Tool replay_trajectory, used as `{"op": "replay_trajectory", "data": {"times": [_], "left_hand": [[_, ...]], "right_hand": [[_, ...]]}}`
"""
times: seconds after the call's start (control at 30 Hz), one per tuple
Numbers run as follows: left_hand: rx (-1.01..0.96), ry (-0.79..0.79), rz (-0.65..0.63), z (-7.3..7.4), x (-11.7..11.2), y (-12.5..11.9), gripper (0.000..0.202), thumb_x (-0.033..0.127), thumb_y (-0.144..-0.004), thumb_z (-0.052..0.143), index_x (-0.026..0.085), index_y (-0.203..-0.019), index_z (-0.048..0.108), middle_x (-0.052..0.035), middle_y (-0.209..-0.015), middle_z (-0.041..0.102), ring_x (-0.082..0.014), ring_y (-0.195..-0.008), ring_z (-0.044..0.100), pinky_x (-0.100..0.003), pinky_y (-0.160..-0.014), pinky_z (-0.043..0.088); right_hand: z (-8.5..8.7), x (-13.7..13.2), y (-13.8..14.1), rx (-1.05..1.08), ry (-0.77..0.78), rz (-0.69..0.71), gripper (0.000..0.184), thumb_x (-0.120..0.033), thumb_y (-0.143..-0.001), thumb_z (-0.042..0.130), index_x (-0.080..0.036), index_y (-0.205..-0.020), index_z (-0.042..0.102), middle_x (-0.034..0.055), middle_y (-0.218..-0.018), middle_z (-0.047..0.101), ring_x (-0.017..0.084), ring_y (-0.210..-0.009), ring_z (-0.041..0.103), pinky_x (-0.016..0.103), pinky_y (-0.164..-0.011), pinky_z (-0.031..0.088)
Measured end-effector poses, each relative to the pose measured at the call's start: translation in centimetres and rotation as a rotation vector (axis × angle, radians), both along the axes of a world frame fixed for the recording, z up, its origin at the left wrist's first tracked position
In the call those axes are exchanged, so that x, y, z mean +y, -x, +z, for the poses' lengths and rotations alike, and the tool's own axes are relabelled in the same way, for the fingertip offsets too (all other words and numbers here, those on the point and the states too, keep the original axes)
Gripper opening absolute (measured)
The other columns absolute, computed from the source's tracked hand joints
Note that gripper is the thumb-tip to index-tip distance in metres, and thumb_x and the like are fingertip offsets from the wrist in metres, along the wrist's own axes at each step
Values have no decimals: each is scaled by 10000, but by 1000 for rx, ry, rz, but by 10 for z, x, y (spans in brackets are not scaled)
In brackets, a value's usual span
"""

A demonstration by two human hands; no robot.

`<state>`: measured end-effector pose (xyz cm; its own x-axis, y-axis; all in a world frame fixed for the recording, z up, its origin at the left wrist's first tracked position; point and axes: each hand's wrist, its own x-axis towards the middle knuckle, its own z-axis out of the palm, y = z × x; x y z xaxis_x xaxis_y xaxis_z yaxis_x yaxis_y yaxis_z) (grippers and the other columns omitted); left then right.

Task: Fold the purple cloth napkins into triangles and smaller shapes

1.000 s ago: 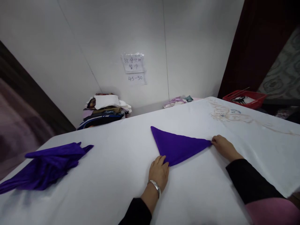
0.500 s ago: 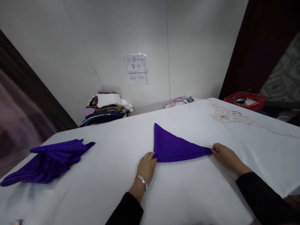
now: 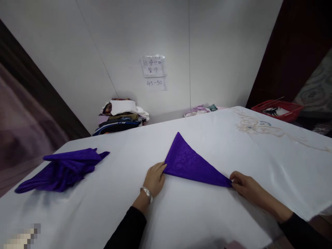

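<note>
A purple cloth napkin [image 3: 190, 162], folded into a triangle, lies on the white tablecloth [image 3: 197, 214] in front of me. My left hand [image 3: 155, 178], with a silver bracelet at the wrist, is closed on its left corner. Its right tip is pinched between the thumb and fingers of my right hand [image 3: 242, 185]. The third corner points away from me, towards the wall. Off to the left sits a crumpled heap of purple cloth [image 3: 67, 169], apart from both hands.
Behind the table's far edge are a stack of folded clothes [image 3: 121, 114] and a smaller cloth pile [image 3: 198, 110]. A red basket [image 3: 290, 112] stands at the far right, near embroidery [image 3: 259, 128] on the tablecloth. A handwritten sign [image 3: 153, 67] hangs on the wall.
The napkin has turned clockwise: its left corner moved left and slightly away, and its right tip came nearer to me. Both hands kept hold of it. The view shifted slightly.
</note>
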<state>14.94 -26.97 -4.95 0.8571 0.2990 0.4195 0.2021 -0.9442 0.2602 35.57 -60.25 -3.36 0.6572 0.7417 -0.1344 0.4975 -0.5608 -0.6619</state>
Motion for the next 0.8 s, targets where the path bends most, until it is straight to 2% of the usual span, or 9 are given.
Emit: {"op": "replay_trajectory", "data": {"times": [0.2, 0.43, 0.63, 0.7, 0.8], "left_hand": [[-38, 18, 120, 3, 4, 3, 324, 154, -834, 404, 186, -1092, 597, -78, -1152, 620, -212, -1079, 545, -419, -940, 440], [24, 107, 170, -2, 0, 8, 356, 103, -717, 504, 208, -1036, 621, -37, -1047, 643, -196, -992, 555, -361, -900, 440], [41, 125, 196, 1, -1, 5, 209, 89, -713, 499, 211, -793, 649, -10, -814, 657, -189, -829, 576, -344, -778, 472], [24, 128, 210, 2, 1, 5, 238, 56, -691, 488, 209, -783, 646, -11, -828, 661, -185, -837, 581, -340, -784, 476], [-27, 131, 214, 8, -3, -5, 288, 49, -715, 462, 210, -868, 645, -21, -957, 666, -178, -941, 577, -346, -866, 459]], "right_hand": [[-3, -5, -4, -107, 74, 22, 165, -317, -792, 390, -240, -892, 497, -28, -608, 578, 160, -559, 514, 264, -534, 358], [-8, -9, -8, -126, 92, 80, 177, -345, -815, 384, -252, -929, 482, -8, -678, 624, 178, -594, 553, 277, -570, 380], [-6, -9, -5, -122, 85, 80, 153, -329, -813, 387, -264, -914, 482, 14, -753, 647, 201, -658, 579, 291, -608, 400], [-3, -8, -3, -126, 85, 85, 138, -316, -818, 378, -264, -897, 479, 19, -764, 645, 207, -674, 579, 301, -623, 402], [0, -6, 0, -139, 86, 116, 117, -296, -817, 371, -257, -833, 480, 22, -756, 635, 209, -679, 574, 306, -630, 399]]}}
